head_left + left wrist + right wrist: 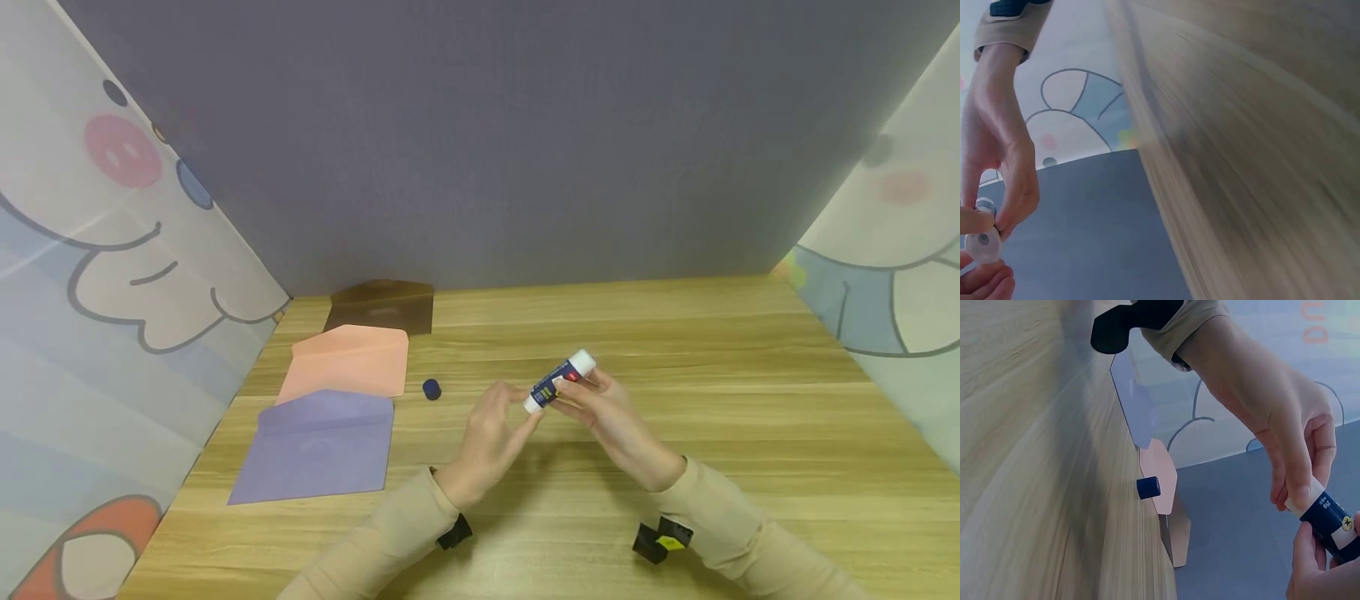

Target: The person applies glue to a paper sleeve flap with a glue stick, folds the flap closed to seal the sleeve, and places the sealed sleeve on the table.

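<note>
— Above the table [675, 367], where is the glue stick [558, 382]?
— In mid-air: right hand [615, 417] grips its barrel, left hand [491, 437] fingers pinch the white end. Its blue cap [431, 389] lies beside three envelopes [341, 392].

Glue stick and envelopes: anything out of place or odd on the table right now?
Only the small blue cap: it lies loose on the table beside the peach envelope, off the glue stick that both hands hold. The three envelopes lie flat in a row.
</note>
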Available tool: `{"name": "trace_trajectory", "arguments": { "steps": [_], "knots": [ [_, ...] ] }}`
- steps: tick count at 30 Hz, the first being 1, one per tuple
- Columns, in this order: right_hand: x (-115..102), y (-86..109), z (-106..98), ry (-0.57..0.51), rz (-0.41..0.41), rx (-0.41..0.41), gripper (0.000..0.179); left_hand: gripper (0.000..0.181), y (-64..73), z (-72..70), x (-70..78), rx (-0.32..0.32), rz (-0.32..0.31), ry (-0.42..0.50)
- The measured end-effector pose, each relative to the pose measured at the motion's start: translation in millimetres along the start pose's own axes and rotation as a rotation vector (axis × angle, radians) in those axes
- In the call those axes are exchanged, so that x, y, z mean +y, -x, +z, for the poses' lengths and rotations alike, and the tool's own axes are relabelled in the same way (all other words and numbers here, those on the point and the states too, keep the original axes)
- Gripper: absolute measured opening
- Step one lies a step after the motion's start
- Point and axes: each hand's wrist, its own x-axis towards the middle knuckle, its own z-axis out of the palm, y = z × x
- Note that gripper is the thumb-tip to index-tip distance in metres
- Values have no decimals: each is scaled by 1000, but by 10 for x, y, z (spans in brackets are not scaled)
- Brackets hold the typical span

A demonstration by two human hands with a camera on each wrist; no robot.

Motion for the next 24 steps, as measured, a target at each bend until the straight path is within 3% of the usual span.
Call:
{"name": "trace_trajectory", "arguments": {
  "steps": [6, 10, 13, 20, 24],
  "knots": [
    [-11, 7, 11, -17, 19, -3, 36, 30, 0, 9, -13, 17, 120, -111],
    [-16, 12, -1, -27, 17, -12, 39, 31, 8, 8, -12, 10, 75, -57],
    [-19, 6, -15, -47, 14, -21, 37, 31, 10, -3, 5, -7, -41, 61],
    [-26, 3, -35, -72, -4, -59, 33, 24, -8, -56, 45, -103, -507, 454],
    [-28, 10, -50, -86, -24, -89, 26, 24, -29, -84, 32, -148, -665, 608]
  ]
}}
